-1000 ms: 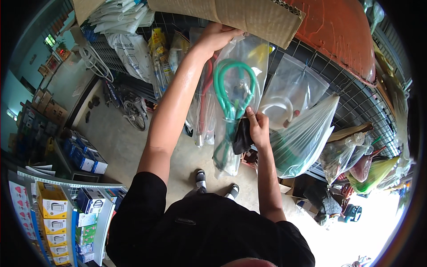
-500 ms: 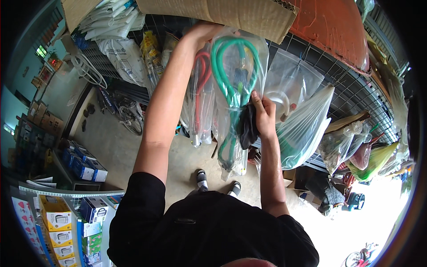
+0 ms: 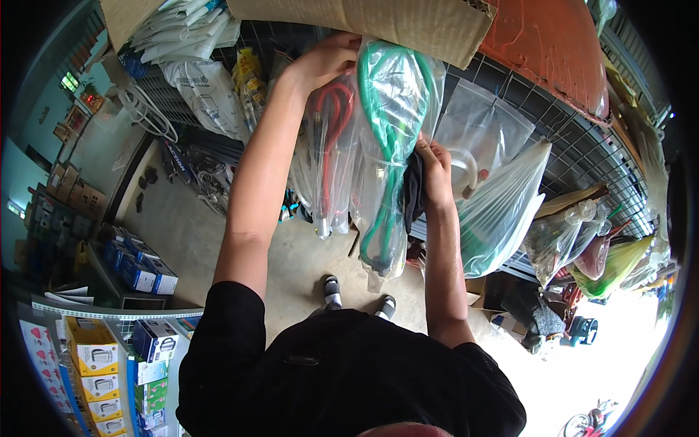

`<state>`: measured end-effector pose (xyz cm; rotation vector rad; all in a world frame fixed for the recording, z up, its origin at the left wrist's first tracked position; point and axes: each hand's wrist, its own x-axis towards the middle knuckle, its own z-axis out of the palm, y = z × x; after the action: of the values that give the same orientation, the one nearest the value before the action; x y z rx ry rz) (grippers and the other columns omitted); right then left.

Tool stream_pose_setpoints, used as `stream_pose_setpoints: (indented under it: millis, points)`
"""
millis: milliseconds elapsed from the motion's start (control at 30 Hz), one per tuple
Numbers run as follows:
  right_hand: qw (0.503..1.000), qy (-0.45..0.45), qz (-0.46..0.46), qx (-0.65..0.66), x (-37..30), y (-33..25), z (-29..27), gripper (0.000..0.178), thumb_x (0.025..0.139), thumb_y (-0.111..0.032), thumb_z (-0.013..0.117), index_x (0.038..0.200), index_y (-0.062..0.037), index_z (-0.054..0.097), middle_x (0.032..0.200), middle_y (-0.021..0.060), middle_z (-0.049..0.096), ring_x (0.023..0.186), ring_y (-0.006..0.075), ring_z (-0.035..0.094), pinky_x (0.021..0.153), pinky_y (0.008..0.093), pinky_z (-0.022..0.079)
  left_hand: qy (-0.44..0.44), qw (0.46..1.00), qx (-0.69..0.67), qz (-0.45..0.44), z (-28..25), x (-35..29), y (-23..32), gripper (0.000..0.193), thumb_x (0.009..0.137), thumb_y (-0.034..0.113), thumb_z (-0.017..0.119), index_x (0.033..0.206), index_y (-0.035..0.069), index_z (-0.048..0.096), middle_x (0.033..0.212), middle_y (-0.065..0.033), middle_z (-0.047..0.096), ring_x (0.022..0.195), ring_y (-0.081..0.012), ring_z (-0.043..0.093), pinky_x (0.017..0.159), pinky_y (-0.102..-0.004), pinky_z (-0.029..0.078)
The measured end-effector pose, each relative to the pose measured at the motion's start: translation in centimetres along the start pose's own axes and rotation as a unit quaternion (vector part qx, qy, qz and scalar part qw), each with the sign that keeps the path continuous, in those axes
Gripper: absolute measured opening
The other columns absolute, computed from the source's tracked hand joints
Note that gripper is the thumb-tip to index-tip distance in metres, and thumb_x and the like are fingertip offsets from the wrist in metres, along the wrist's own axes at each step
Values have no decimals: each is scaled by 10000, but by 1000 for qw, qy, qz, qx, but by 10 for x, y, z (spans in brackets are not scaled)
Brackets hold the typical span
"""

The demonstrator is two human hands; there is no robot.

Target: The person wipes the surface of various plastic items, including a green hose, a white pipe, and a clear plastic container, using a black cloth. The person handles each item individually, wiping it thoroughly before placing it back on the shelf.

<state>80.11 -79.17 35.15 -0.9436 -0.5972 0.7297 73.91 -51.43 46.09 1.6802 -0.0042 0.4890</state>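
Observation:
A long clear plastic bag (image 3: pixel 397 156) hangs in front of me, with a looped green hose (image 3: pixel 365 80) inside it. My left hand (image 3: pixel 328 62) is raised to the bag's upper left edge, just under the cardboard; its fingers are curled there and the tips are partly hidden. My right hand (image 3: pixel 437 173) is closed on a crumpled black cloth (image 3: pixel 414 191), with the thumb and fingers against the right side of the bag. Left of it hangs another clear bag with a red hose (image 3: pixel 325 167), below my left wrist.
A cardboard flap (image 3: pixel 364 18) juts out above the bags. Wire mesh (image 3: pixel 575 164) carries more bags, among them a white one (image 3: pixel 506 211) with something green inside. An orange-red basin (image 3: pixel 546 54) is at upper right. Boxed goods (image 3: pixel 98 357) fill shelves at lower left.
The green hose bag has turned and shifted slightly up and right, and its loop now shows wider. My left hand has come out more from behind it. The right hand still holds the cloth.

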Motion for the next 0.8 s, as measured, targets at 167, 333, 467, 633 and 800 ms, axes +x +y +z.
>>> stream_pose_setpoints:
  millis: [167, 333, 467, 633, 800]
  points:
    - [1000, -22, 12, 14, 5, 7, 0, 352, 1123, -272, 559, 1138, 42, 717, 1006, 24, 737, 839, 60, 629, 753, 242, 504, 33, 994, -95, -40, 3, -3, 9, 179, 953, 126, 671, 1121, 76, 709, 994, 32, 698, 840, -53, 578, 672, -246, 405]
    - [1000, -5, 14, 11, 3, 9, 3, 343, 1125, -256, 554, 1150, 47, 714, 1013, 24, 734, 845, 61, 630, 760, 241, 501, 55, 988, -127, -69, 1, 3, 5, 161, 985, 210, 642, 1075, 93, 705, 890, 30, 679, 788, -68, 562, 647, -260, 381]
    - [999, -25, 23, 12, 4, 14, -7, 328, 1109, -220, 562, 1206, 65, 692, 1057, 56, 745, 877, 85, 671, 800, 237, 529, 57, 990, -103, -77, 3, 7, 5, 174, 1020, 259, 597, 1047, 119, 697, 889, 40, 670, 769, -73, 546, 638, -266, 363]
    - [999, -24, 33, 3, 1, 20, -5, 317, 1111, -216, 561, 1183, 58, 704, 1047, 48, 745, 879, 79, 672, 791, 235, 525, 94, 980, -158, -74, 6, 11, 4, 220, 1022, 265, 612, 1113, 89, 708, 974, 14, 710, 823, -110, 605, 684, -274, 423]
    - [999, -26, 42, 1, 0, 17, -6, 344, 1122, -256, 559, 1157, 43, 724, 1033, 30, 744, 863, 66, 649, 776, 241, 508, -16, 962, 259, 80, -4, -1, 4, 325, 1014, 164, 637, 1290, -2, 678, 1182, -49, 731, 1025, -141, 665, 851, -293, 514]
